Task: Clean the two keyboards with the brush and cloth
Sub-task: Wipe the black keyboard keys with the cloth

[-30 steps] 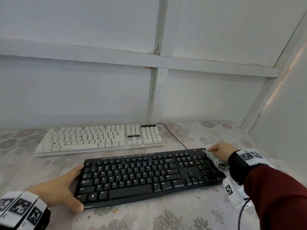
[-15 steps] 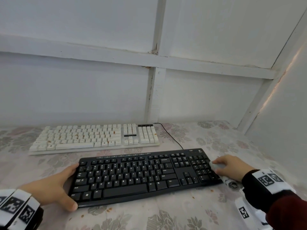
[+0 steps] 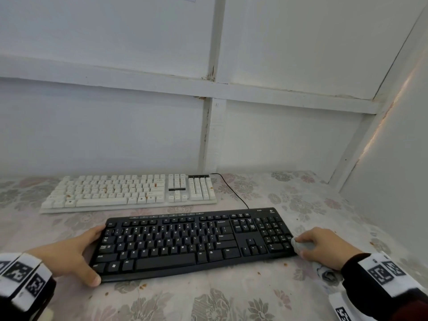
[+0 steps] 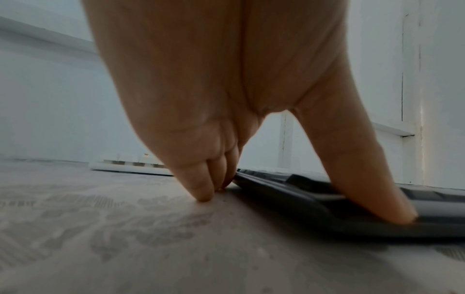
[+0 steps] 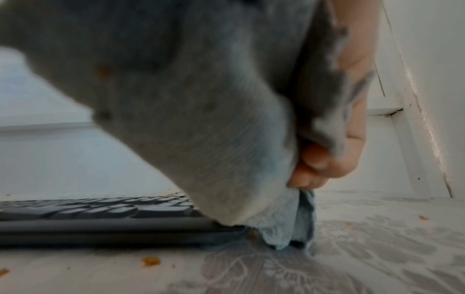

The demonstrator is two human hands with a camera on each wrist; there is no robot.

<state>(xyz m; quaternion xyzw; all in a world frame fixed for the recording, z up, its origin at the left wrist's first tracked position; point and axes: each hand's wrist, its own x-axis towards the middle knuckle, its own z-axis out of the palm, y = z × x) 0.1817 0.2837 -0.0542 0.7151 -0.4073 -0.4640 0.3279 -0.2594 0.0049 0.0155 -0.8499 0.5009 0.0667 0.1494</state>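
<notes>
Left hand (image 3: 69, 256) low on the bench (image 3: 208, 302), fingers straight, thumb splayed along the front corner of the black keyboard (image 3: 185, 242), other fingers at its left end, tips down on the bench. Right hand (image 3: 324, 247) knuckles up, fingers curled round a bunched grey cloth (image 3: 301, 245), pressing it to the keyboard's right edge. Both wrists carry marker bands.

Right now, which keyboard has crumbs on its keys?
The white keyboard at the back, orange specks among its keys; the black keyboard, nearer and between both hands, shows none.
</notes>
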